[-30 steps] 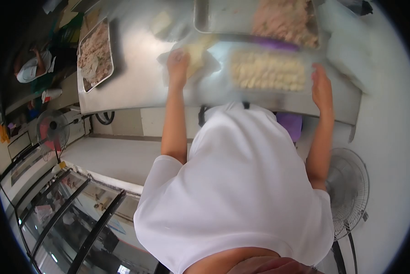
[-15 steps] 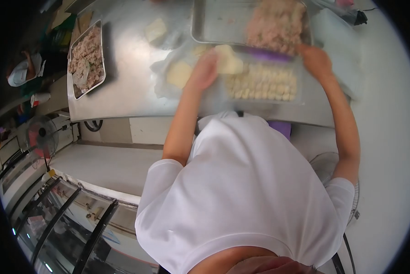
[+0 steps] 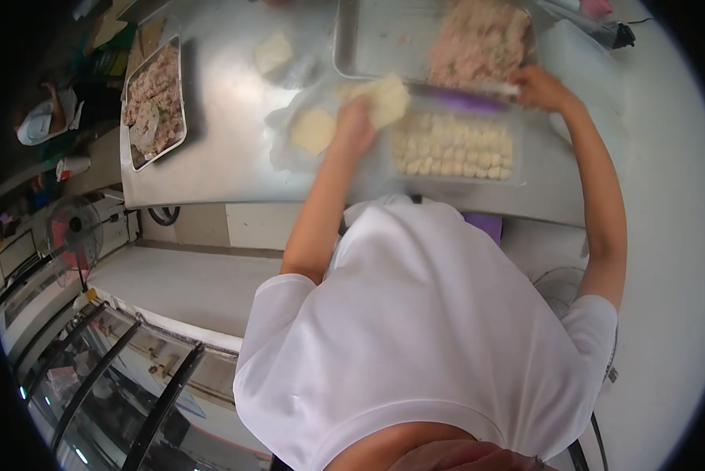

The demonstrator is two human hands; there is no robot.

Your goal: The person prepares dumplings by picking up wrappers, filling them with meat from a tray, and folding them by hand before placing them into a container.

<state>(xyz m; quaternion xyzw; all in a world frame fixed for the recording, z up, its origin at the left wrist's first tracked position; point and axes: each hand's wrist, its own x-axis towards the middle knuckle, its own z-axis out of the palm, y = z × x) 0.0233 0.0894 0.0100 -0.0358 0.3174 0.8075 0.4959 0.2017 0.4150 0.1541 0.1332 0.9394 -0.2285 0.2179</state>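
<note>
from the box of pale lumps (image 3: 452, 145), the left hand (image 3: 355, 125) pinches thin yellow sheets (image 3: 388, 100) at ten o'clock; the right hand (image 3: 545, 90) grips a pale stick (image 3: 495, 88) by pink meat (image 3: 478, 47), two o'clock. a soft pinch helps stop rips.

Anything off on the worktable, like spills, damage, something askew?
Nothing looks spilled or damaged. Only mild oddity: the left meat tray sits slanted, close to the worktable's left edge. The small pale pieces lie in fairly even rows; blur hides finer detail.
</note>
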